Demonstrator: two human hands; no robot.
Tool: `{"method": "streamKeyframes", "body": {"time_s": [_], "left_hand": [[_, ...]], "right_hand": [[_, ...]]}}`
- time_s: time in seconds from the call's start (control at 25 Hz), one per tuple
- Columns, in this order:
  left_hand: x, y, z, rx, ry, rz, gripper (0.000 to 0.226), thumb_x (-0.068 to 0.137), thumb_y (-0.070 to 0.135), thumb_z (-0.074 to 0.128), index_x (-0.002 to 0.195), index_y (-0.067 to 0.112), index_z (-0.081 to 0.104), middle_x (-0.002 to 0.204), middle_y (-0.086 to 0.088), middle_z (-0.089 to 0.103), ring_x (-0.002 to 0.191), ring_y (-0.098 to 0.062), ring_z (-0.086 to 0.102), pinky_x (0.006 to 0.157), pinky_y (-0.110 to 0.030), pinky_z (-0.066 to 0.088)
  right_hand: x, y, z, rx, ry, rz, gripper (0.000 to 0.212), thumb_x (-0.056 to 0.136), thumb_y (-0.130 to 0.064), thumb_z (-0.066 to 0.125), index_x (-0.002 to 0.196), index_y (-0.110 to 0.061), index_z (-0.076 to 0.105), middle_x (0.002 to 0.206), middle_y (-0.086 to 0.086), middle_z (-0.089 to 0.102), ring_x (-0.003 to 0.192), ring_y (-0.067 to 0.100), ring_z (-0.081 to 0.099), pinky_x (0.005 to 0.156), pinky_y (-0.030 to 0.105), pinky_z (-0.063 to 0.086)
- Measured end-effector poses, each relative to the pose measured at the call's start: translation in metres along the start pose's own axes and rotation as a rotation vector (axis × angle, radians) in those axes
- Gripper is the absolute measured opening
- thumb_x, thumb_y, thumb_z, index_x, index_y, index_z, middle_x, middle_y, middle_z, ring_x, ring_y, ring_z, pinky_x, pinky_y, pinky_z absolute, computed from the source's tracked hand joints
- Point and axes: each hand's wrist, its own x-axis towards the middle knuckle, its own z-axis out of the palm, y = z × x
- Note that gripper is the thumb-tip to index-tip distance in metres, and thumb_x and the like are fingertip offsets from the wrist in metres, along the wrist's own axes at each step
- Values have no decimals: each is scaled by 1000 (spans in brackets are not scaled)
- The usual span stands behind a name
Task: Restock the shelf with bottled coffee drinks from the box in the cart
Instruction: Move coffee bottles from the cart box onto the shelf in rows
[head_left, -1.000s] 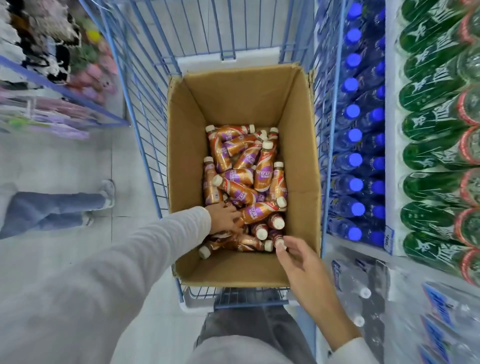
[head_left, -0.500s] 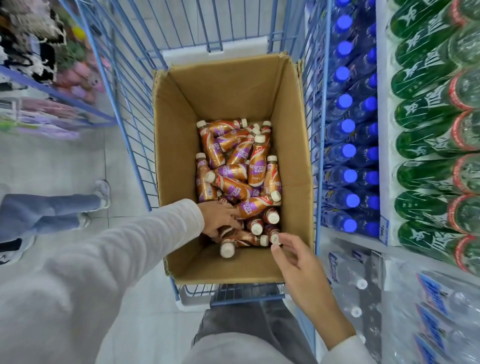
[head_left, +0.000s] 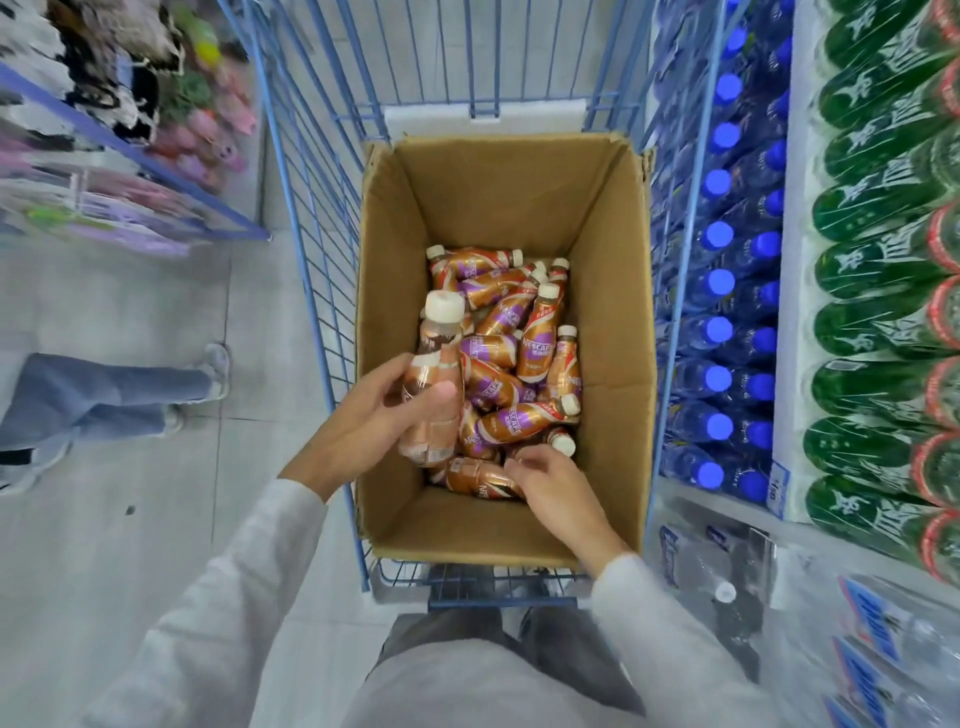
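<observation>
An open cardboard box (head_left: 613, 332) stands in a blue wire cart (head_left: 311, 218). Several brown-and-purple coffee bottles (head_left: 524, 374) with cream caps lie jumbled on its floor. My left hand (head_left: 374, 421) is shut around one coffee bottle (head_left: 434, 395), held upright above the pile with its cap pointing up. My right hand (head_left: 556, 483) reaches into the near end of the box, fingers curled over a lying bottle (head_left: 478, 480); whether it grips that bottle is unclear.
Right of the cart are shelves with blue-capped water bottles (head_left: 727, 332) and green bottles (head_left: 883, 270), wrapped water packs (head_left: 857, 623) below. Another person's legs (head_left: 104, 395) stand on the tiled floor at left. A display rack (head_left: 119, 156) fills the far left.
My left hand has lifted one bottle out of the pile and holds it upright. My right hand has moved further into the box onto a lying bottle.
</observation>
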Motion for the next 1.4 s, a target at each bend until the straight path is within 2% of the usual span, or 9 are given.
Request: {"method": "streamKeyframes", "body": {"time_s": [0.16,0.32,0.48,0.6,0.8,0.88,1.12,1.28,1.4], "left_hand": [[-23,-9,-7,-274,202,-12,37,85,55,67,116,35,66,102,5,75,97,-23,73,78,-35,59],[-28,-31,-9,-379,268,-38,49,75,60,67,112,28,66,98,-3,74,93,-32,72,71,-34,58],[-23,-41,-14,-468,271,2,50,71,60,68,108,27,66,96,-7,73,86,-32,72,68,-35,59],[-21,-44,-16,-488,257,0,69,63,67,77,110,19,63,90,-11,71,77,-35,72,64,-38,60],[-20,-48,-16,-457,260,6,58,73,60,62,115,20,60,94,-6,71,84,-34,72,68,-39,59],[-21,-45,-14,-437,263,0,61,70,64,65,116,24,60,96,-4,73,89,-33,73,70,-37,59],[-22,-46,-15,-386,278,-37,88,57,82,68,122,23,58,108,-16,71,97,-39,71,79,-44,59],[-20,-49,-13,-368,280,-24,87,58,81,68,121,22,59,106,-15,72,96,-39,71,84,-50,59],[-19,-51,-14,-372,289,-19,76,65,72,64,122,21,59,107,-15,71,97,-41,70,86,-54,58]], "right_hand": [[55,-11,26,-251,-144,-28,45,95,-34,62,136,-14,56,134,5,61,123,24,56,100,32,44],[98,-1,51,-673,-303,-71,49,96,-47,54,132,-15,56,131,8,61,120,30,58,101,39,46],[122,18,82,-1159,-393,-89,66,98,-46,50,151,-11,31,147,18,46,131,38,49,106,45,40],[130,16,89,-1203,-374,-86,74,96,-49,52,153,-11,24,146,19,47,130,38,50,108,44,39],[113,-8,74,-973,-489,-42,63,88,-47,64,140,-17,46,135,10,56,119,29,57,100,38,47],[103,-22,61,-950,-501,-136,65,84,-43,70,140,-21,46,135,7,56,119,27,56,100,39,48],[101,-70,25,-1528,-170,-824,65,94,-20,63,152,-23,35,154,13,34,143,32,31,120,46,26],[132,-70,11,-1743,-221,-853,72,92,-12,64,154,-28,31,161,9,27,150,30,22,125,46,13],[140,-54,-2,-1643,-280,-779,75,93,-5,62,155,-29,28,164,7,22,152,27,16,125,42,9]]}}
